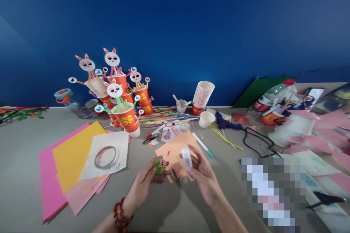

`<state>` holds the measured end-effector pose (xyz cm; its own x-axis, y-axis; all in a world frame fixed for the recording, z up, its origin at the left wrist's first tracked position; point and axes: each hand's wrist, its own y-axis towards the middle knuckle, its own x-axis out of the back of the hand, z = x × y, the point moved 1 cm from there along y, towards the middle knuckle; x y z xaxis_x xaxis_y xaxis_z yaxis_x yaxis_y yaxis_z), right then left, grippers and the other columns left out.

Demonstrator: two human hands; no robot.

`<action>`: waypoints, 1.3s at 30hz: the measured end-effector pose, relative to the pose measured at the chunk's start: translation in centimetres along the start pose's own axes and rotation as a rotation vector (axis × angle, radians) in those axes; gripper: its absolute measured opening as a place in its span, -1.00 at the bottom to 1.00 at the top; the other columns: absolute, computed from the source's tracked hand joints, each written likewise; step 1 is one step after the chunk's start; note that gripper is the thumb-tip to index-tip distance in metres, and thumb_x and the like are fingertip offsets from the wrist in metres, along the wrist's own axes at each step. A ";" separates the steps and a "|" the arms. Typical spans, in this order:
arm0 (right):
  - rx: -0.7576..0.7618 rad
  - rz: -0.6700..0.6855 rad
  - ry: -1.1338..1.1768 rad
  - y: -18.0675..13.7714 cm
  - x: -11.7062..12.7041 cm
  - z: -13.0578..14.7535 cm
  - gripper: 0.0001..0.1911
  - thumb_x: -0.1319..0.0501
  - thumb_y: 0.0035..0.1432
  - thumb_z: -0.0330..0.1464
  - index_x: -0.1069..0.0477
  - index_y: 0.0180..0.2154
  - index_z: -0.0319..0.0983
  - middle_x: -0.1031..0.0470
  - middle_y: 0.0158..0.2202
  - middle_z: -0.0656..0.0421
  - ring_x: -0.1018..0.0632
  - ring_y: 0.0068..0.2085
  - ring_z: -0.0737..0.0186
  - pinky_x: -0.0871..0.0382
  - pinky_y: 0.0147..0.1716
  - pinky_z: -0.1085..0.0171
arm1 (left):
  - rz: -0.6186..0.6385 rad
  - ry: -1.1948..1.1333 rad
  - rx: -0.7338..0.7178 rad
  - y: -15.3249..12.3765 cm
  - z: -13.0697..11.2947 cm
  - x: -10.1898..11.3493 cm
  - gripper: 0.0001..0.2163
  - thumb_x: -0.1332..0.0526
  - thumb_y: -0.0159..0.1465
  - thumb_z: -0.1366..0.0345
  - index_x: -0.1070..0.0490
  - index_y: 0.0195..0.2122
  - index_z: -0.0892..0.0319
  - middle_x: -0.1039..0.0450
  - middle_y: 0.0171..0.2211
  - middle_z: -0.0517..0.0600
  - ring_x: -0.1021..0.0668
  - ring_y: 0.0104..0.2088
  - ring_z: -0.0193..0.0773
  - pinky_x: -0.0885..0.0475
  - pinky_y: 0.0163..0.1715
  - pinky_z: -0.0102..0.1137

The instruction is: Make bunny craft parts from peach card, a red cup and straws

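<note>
A gray table [22, 174] bears peach paper [182, 142], stacked cups [203, 96] and a blue glue gun [227, 124].

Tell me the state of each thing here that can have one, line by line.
Left hand: fingers gripping green printed item
Right hand: fingers gripping white tube
Peach paper: lying flat
Tape roll: lying flat on white paper
Tall cup stack: nested
White paper cup: uncovered
Bottle: red cap on
Glue gun: set down; power unclear
Teal-tipped marker: lying down
</note>
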<state>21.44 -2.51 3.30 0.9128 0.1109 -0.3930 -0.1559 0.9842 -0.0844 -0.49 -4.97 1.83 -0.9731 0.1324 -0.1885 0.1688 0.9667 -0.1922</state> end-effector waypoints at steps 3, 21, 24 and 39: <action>0.084 0.002 -0.156 0.7 0.2 -1.0 -0.42 -0.36 0.10 -0.24 -0.28 0.14 -0.12 -0.55 0.02 0.00 -0.53 0.08 -0.01 -0.48 -0.07 0.10 | -0.017 -0.163 0.083 0.2 -0.1 -0.4 -0.56 -0.20 0.29 0.04 -0.36 0.10 0.20 -0.54 -0.03 0.18 -0.63 -0.16 -0.02 -0.53 -0.25 -0.25; 0.346 -0.445 -1.109 8.9 11.2 2.0 -0.52 -0.24 0.09 -0.18 -0.33 0.03 -0.21 -0.61 -0.17 -0.02 -0.64 -0.22 -0.03 -0.53 -0.24 0.10 | -0.026 -0.079 0.016 -0.2 -1.2 -1.0 -0.61 -0.16 0.32 0.04 -0.38 0.05 0.18 -0.54 -0.05 0.14 -0.61 -0.17 -0.08 -0.50 -0.25 -0.29; 0.313 -0.424 -1.128 9.4 11.7 1.3 -0.52 -0.24 0.07 -0.18 -0.33 0.02 -0.23 -0.61 -0.21 -0.02 -0.65 -0.25 -0.04 -0.54 -0.30 0.11 | -0.018 -0.088 0.012 -0.2 -1.5 -1.2 -0.60 -0.15 0.33 0.05 -0.34 0.09 0.18 -0.54 -0.05 0.15 -0.61 -0.17 -0.09 -0.50 -0.24 -0.28; 0.662 -0.066 -1.166 8.3 -0.3 2.1 -0.66 -0.30 0.13 -0.27 -0.45 -0.03 -0.13 -0.56 -0.03 0.06 -0.53 0.01 -0.05 -0.41 0.02 0.02 | -0.066 -0.110 -0.013 -0.3 -2.3 -1.4 -0.65 -0.18 0.31 0.05 -0.36 -0.02 0.19 -0.55 -0.05 0.16 -0.63 -0.16 -0.05 -0.51 -0.22 -0.26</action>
<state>20.72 5.89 4.66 0.7498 -0.2130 0.6264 -0.1911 0.8367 0.5133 0.43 -4.91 4.32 -0.9587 0.0445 -0.2809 0.1026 0.9753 -0.1956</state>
